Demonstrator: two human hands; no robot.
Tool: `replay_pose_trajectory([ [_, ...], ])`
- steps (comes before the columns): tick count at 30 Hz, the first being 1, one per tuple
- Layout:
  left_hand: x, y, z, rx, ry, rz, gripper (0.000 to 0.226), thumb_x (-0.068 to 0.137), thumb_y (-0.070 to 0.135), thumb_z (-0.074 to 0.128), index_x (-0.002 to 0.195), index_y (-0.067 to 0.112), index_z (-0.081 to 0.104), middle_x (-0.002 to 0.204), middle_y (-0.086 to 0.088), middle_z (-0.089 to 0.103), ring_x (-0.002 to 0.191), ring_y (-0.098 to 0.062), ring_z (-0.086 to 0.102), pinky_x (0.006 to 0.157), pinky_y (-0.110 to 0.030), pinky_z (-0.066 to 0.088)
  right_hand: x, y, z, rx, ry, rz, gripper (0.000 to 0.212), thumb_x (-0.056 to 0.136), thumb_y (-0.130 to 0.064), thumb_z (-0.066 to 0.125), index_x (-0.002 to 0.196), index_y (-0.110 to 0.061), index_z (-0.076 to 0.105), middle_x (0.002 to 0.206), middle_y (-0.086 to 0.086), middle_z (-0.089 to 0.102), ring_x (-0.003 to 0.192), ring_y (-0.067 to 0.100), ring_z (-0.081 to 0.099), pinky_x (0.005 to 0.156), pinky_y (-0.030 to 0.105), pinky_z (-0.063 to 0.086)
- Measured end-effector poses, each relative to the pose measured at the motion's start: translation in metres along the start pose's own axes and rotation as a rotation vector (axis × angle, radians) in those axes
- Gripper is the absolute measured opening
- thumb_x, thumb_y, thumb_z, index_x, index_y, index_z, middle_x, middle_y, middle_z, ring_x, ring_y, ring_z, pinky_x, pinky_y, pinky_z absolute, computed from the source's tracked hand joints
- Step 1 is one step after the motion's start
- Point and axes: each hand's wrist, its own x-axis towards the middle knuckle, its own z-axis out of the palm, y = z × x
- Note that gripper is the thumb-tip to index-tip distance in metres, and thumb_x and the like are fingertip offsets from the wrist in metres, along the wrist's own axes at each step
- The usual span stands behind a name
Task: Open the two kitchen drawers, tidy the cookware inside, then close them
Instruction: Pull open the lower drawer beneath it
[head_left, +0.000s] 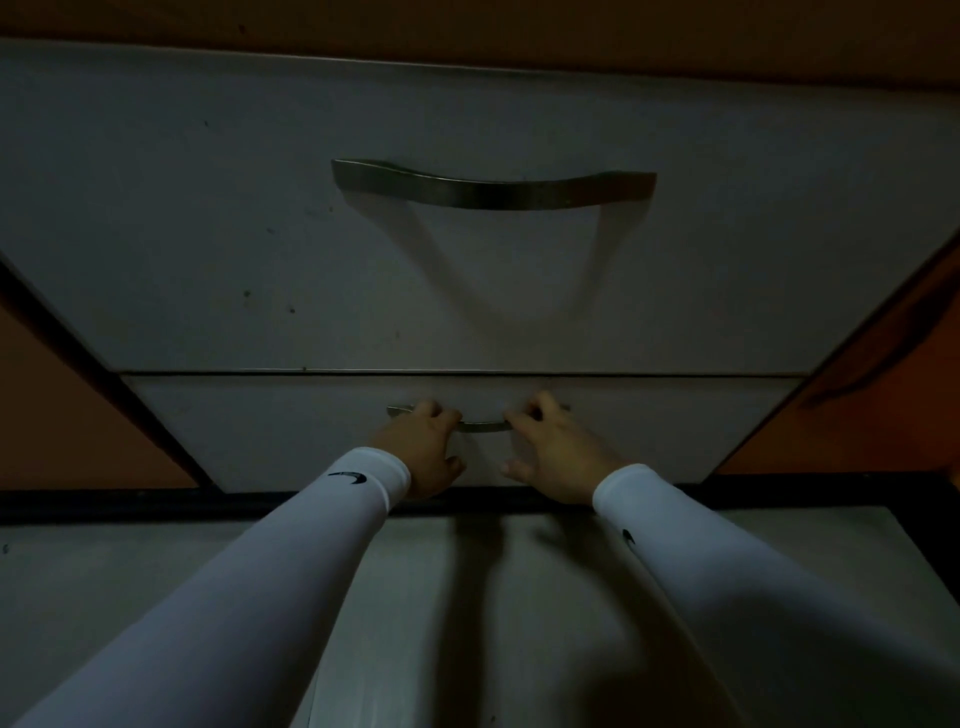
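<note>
Below the large upper drawer (467, 218), both hands are on the curved metal handle (480, 425) of the lower drawer (291, 431). The left hand (422, 449) has its fingers curled over the left half of the bar, and the right hand (556, 452) has its fingers hooked over the right half, thumbs hanging loose underneath. Gripping on either side of the middle probably spreads the pull so the drawer slides out straight rather than twisting. Both drawer fronts look flush and shut, so no cookware is visible; it is presumably inside. The upper handle (493, 187) is untouched. Dim light hides finer detail. White sleeves (363, 486) cover both forearms, stretched over the pale floor (104, 571).
</note>
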Motion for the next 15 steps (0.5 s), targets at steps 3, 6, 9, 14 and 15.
replay_pose_trajectory([
  [3, 0.000, -0.001, 0.004, -0.011, -0.016, -0.003, 0.070, 0.085, 0.042, 0.057, 0.143, 0.020, 0.027, 0.147, -0.012, 0.028, 0.124, -0.034, 0.046, 0.102, -0.044, 0.043, 0.002, -0.002, 0.004, 0.006, 0.001, 0.034, 0.068, 0.084, -0.053, 0.058, 0.141, -0.026, 0.034, 0.137, 0.005, 0.026, 0.123, 0.030, 0.040, 0.101, 0.044, 0.042],
  [6, -0.001, -0.001, 0.007, -0.019, -0.030, -0.012, 0.074, 0.082, 0.041, 0.060, 0.144, 0.022, 0.024, 0.149, -0.010, 0.023, 0.126, -0.034, 0.044, 0.101, -0.042, 0.043, 0.002, -0.005, 0.007, 0.007, 0.006, 0.049, 0.066, 0.083, -0.054, 0.057, 0.138, -0.026, 0.036, 0.137, 0.005, 0.025, 0.122, 0.032, 0.040, 0.100, 0.045, 0.042],
  [9, -0.001, 0.000, 0.008, -0.041, -0.040, -0.030, 0.076, 0.082, 0.040, 0.061, 0.145, 0.023, 0.022, 0.151, -0.008, 0.021, 0.129, -0.033, 0.041, 0.102, -0.042, 0.041, 0.001, -0.006, 0.007, 0.001, -0.003, 0.064, 0.066, 0.083, -0.057, 0.055, 0.138, -0.026, 0.035, 0.139, 0.004, 0.023, 0.122, 0.033, 0.040, 0.099, 0.045, 0.043],
  [14, -0.003, 0.003, 0.010, -0.049, -0.057, -0.052, 0.079, 0.080, 0.040, 0.061, 0.146, 0.025, 0.020, 0.154, -0.006, 0.016, 0.132, -0.034, 0.038, 0.104, -0.045, 0.040, -0.002, -0.009, 0.006, 0.000, -0.025, 0.092, 0.066, 0.083, -0.057, 0.055, 0.139, -0.027, 0.034, 0.142, 0.003, 0.021, 0.125, 0.032, 0.039, 0.100, 0.045, 0.042],
  [15, -0.004, 0.003, 0.011, -0.050, -0.057, -0.055, 0.080, 0.080, 0.040, 0.061, 0.146, 0.025, 0.019, 0.154, -0.006, 0.015, 0.133, -0.035, 0.037, 0.104, -0.045, 0.040, -0.003, -0.010, 0.006, -0.004, -0.030, 0.099, 0.066, 0.083, -0.057, 0.054, 0.139, -0.026, 0.034, 0.143, 0.003, 0.020, 0.126, 0.033, 0.039, 0.100, 0.045, 0.042],
])
